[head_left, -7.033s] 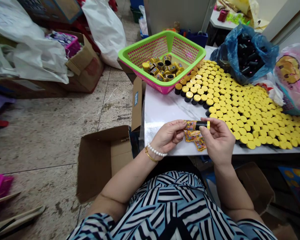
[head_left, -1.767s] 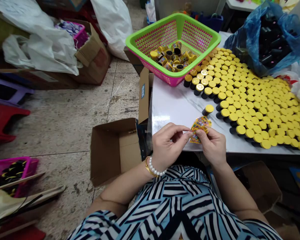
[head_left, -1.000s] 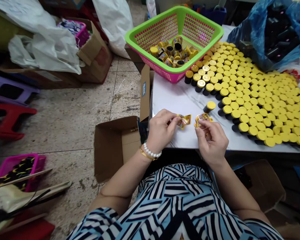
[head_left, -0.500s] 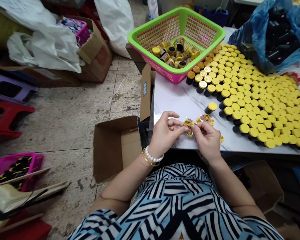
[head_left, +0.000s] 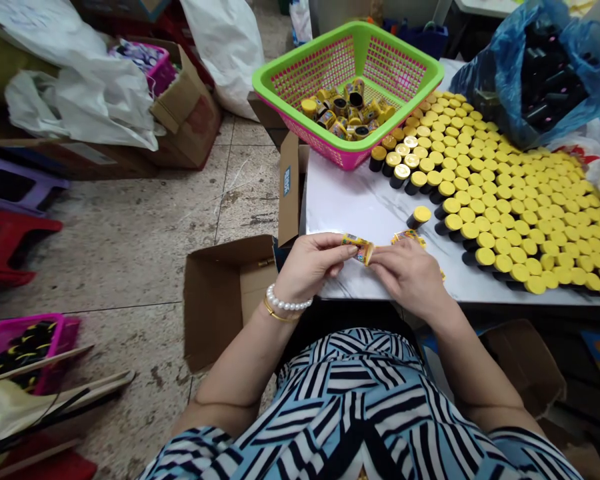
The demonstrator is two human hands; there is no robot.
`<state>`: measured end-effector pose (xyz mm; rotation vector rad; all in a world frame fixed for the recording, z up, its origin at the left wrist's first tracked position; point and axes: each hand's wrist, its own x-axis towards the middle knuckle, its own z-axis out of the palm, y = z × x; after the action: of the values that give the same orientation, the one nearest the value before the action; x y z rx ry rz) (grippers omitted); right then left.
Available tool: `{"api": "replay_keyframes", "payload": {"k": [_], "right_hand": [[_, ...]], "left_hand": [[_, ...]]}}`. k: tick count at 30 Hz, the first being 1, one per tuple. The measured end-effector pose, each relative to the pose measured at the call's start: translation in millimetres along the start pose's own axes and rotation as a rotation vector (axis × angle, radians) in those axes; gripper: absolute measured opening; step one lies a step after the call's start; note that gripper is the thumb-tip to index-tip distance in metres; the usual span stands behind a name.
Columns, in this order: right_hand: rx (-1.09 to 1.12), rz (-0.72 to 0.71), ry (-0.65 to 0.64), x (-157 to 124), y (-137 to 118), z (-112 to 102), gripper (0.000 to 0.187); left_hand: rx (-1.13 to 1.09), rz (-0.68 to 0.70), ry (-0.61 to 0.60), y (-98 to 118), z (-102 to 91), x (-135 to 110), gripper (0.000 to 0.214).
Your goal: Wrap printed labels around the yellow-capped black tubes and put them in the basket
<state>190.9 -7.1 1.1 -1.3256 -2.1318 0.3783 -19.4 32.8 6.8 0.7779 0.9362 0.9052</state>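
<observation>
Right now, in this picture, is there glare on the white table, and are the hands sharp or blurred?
In the head view, a soft pale glare lies on the white marble tabletop; the left hand and right hand look fairly sharp, without strong motion blur; the print on the small printed packet is too small to read clearly.

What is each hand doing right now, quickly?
Left hand: closed, pinching a small printed yellow wrapper.
Right hand: fingers at the wrapper's end; grip cannot be told.
</observation>
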Motion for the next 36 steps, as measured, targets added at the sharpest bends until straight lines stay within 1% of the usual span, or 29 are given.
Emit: {"api": "replay_keyframes", "payload": {"k": [1,2,3,6,7,8,10,12,13,15,16,18,19,21,23,25,28,32,36], "right_hand": [[-0.083,-0.049,-0.028,-2.4,1.9,1.4,0.016],[-0.134,-0.072,-0.022,-4.3,3.6,1.8,0.017],[-0.168,-0.073,0.014,-5.3,5.3,0.8,0.018],[-0.313,0.008,0.209,-0.7,12.5,-12.8,0.025],[-0.390,0.052,0.257,3.5,16.2,-19.4,0.030],[-0.472,0.094,0.275,8.8,20.6,-25.8,0.035],[-0.597,0.147,0.229,20.9,30.7,-35.3,0.038],[-0.640,0.165,0.152,31.7,39.9,-38.3,0.032],[-0.627,0.166,0.136,35.4,43.0,-37.7,0.030],[-0.495,0.165,0.176,37.7,44.4,-34.8,0.027],[-0.361,0.174,0.225,36.2,42.6,-33.2,0.027],[0.035,0.217,0.319,29.4,35.3,-30.4,0.033],[0.262,0.251,0.342,25.2,30.6,-29.1,0.037],[0.658,0.322,0.339,17.9,21.6,-25.9,0.037],[0.895,0.372,0.312,14.4,15.5,-21.2,0.032],[0.985,0.410,0.296,14.9,13.5,-15.8,0.030],[0.990,0.437,0.299,17.8,15.1,-9.8,0.033],[0.865,0.410,0.358,16.8,10.3,-8.3,0.035],[0.730,0.358,0.388,11.4,-8.2,-8.3,0.035]], "left_hand": [[-0.026,-0.027,-0.002,-0.7,-0.9,0.3,0.030],[-0.049,-0.059,-0.006,-1.6,-1.3,0.8,0.030],[-0.070,-0.092,-0.011,-2.3,-1.5,1.5,0.030],[-0.128,-0.157,-0.023,-2.5,-1.1,4.3,0.033],[-0.148,-0.166,-0.029,-1.6,-0.9,5.2,0.033],[-0.167,-0.171,-0.037,-0.5,-0.7,6.2,0.034],[-0.203,-0.183,-0.057,2.3,-0.2,7.6,0.037],[-0.241,-0.195,-0.065,4.3,0.6,8.7,0.036],[-0.259,-0.199,-0.063,4.8,1.0,9.1,0.035],[-0.287,-0.204,-0.058,4.3,1.8,10.2,0.031],[-0.298,-0.203,-0.056,3.4,2.0,10.9,0.030],[-0.320,-0.199,-0.053,1.0,2.0,12.8,0.028],[-0.332,-0.197,-0.047,-0.2,2.0,13.8,0.027],[-0.349,-0.209,-0.046,-2.1,2.5,15.9,0.028],[-0.354,-0.223,-0.056,-2.4,4.4,17.4,0.029],[-0.356,-0.224,-0.076,-1.5,7.5,18.2,0.029],[-0.367,-0.212,-0.106,-0.1,11.8,18.2,0.030],[-0.402,-0.213,-0.135,-2.1,14.2,18.8,0.033],[-0.436,-0.205,-0.134,-6.8,17.0,20.4,0.032]]}}
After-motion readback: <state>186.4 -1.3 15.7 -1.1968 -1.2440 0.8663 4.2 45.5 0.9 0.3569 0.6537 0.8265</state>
